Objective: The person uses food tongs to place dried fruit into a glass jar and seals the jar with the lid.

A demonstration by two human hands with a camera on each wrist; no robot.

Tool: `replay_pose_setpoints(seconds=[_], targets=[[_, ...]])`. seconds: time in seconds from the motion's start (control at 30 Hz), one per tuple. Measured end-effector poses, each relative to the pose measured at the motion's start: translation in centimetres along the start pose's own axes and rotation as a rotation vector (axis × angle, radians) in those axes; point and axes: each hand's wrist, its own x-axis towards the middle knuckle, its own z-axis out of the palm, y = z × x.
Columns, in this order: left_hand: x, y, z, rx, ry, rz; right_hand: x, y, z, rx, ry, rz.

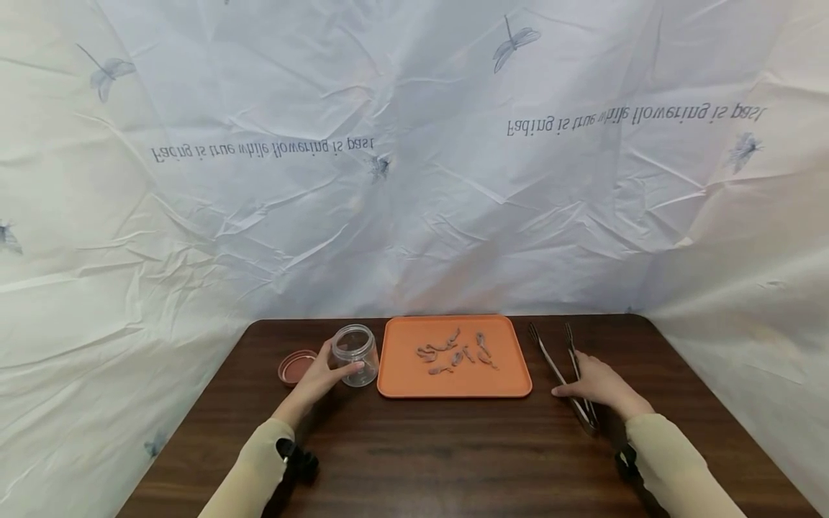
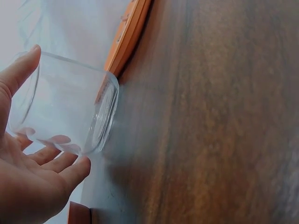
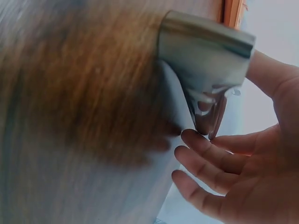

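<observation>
On the left of the table my left hand holds a clear jar whose mouth is uncovered. The thumb lies along its near side, and in the left wrist view the other fingers curve round the opposite wall of the jar. At the right, metal tongs lie with their two arms spread and their tips toward the back. My right hand grips them from above, thumb on one side and fingers on the other. The right wrist view shows the bent end of the tongs close by.
Between the hands sits an orange tray bearing several small greyish-brown pieces with thin tails. A reddish round lid lies left of the jar. Behind the dark wooden table hangs a pale printed sheet.
</observation>
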Motion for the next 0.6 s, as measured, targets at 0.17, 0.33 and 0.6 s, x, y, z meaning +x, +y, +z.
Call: replay_pose_setpoints(seconds=[0.17,0.33,0.6], targets=[[0.0,-0.1,-0.1,0.004,-0.005,0.015,0.2,-0.1,0.0,0.009,-0.011,0.023],[0.0,-0.1,-0.1,0.021,-0.005,0.008,0.5,0.4,0.0,0.012,-0.012,0.043],[0.0,-0.1,-0.1,0.027,-0.002,0.001,-0.3,1.2,-0.8,0.032,-0.029,0.022]])
